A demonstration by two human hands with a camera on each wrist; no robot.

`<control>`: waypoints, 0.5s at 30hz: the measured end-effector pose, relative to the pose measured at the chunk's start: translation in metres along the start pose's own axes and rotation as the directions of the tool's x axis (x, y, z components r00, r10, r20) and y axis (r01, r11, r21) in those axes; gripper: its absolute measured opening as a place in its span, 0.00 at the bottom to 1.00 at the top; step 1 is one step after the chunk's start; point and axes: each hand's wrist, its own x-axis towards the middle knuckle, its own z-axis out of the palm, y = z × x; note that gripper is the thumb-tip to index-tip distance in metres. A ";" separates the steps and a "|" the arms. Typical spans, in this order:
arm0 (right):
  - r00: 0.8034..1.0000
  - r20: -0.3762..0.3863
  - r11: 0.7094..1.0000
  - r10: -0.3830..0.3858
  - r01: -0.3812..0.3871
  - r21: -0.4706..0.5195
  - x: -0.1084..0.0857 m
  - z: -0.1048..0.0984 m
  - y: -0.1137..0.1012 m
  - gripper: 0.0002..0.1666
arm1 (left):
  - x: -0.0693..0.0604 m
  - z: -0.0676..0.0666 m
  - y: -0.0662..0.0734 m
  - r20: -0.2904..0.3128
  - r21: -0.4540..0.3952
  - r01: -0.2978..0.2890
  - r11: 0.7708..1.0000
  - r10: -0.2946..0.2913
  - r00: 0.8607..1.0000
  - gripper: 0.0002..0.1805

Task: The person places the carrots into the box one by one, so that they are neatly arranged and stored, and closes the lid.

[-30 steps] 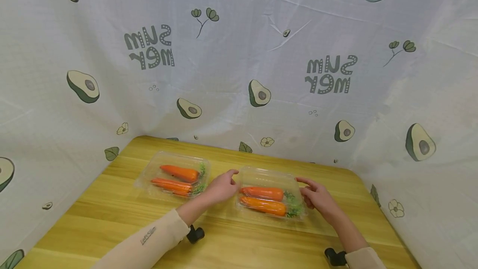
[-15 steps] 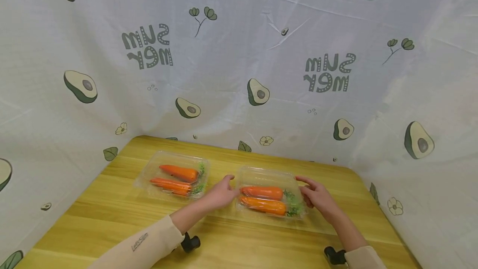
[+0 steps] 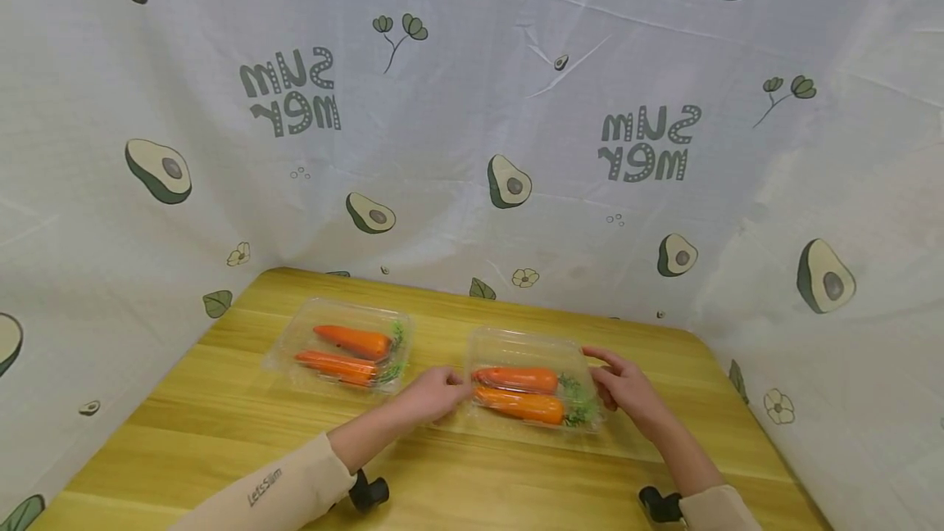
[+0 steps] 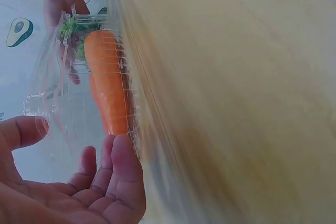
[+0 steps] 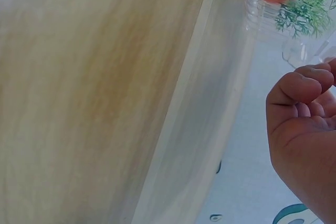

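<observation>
In the head view a clear plastic clamshell box [image 3: 527,342] sits right of centre, with two toy-like carrots [image 3: 519,406] and their green tops [image 3: 581,404] inside. My left hand [image 3: 433,394] is at its left end. The left wrist view shows the thumb [image 4: 29,130] by the lid's edge and bent fingertips near the tip of a carrot [image 4: 106,85], thumb and fingers well apart. At the box's right end is my right hand [image 3: 630,393], index finger reaching to the far corner, other fingers bent. Its contact is partly hidden in the right wrist view, where the fingers [image 5: 299,87] show.
A second clear clamshell box [image 3: 291,330] with two carrots [image 3: 354,341] stands to the left on the wooden table [image 3: 457,482]. White cloth [image 3: 442,121] printed with avocados hangs behind and at both sides. Black wrist mounts [image 3: 369,492] stick out below the sleeves.
My left hand has come down and nearer along the box's left end, its raised index finger and thumb now lowered. The right hand and both boxes stay about where they were.
</observation>
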 end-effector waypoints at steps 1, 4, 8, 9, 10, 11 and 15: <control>1.000 -0.003 1.000 0.003 -0.003 -0.002 0.000 0.000 0.000 0.30 | 0.000 0.000 -0.001 0.002 -0.007 0.004 1.000 -0.004 1.000 0.16; 1.000 -0.011 1.000 0.011 -0.011 -0.005 0.001 0.000 0.002 0.29 | -0.002 0.001 -0.001 0.000 -0.013 0.014 1.000 -0.014 1.000 0.16; 0.999 -0.024 1.000 0.021 -0.021 -0.006 0.002 0.001 0.005 0.28 | -0.002 0.003 -0.002 0.005 -0.007 0.024 1.000 -0.024 1.000 0.18; 1.000 -0.017 1.000 0.013 -0.013 -0.012 0.003 0.000 0.005 0.29 | -0.003 0.003 -0.002 0.008 -0.006 0.025 1.000 -0.025 1.000 0.19; 1.000 -0.019 1.000 0.014 -0.014 -0.012 0.003 0.000 0.006 0.29 | -0.002 0.004 -0.002 0.013 -0.007 0.026 1.000 -0.025 1.000 0.19; 1.000 -0.021 1.000 0.015 -0.015 -0.011 0.003 0.000 0.006 0.29 | -0.002 0.004 -0.003 0.018 -0.009 0.026 1.000 -0.026 1.000 0.20; 1.000 -0.020 1.000 0.012 -0.012 -0.011 0.004 0.000 0.007 0.29 | -0.001 0.006 -0.003 0.029 -0.024 0.035 0.999 -0.035 0.999 0.21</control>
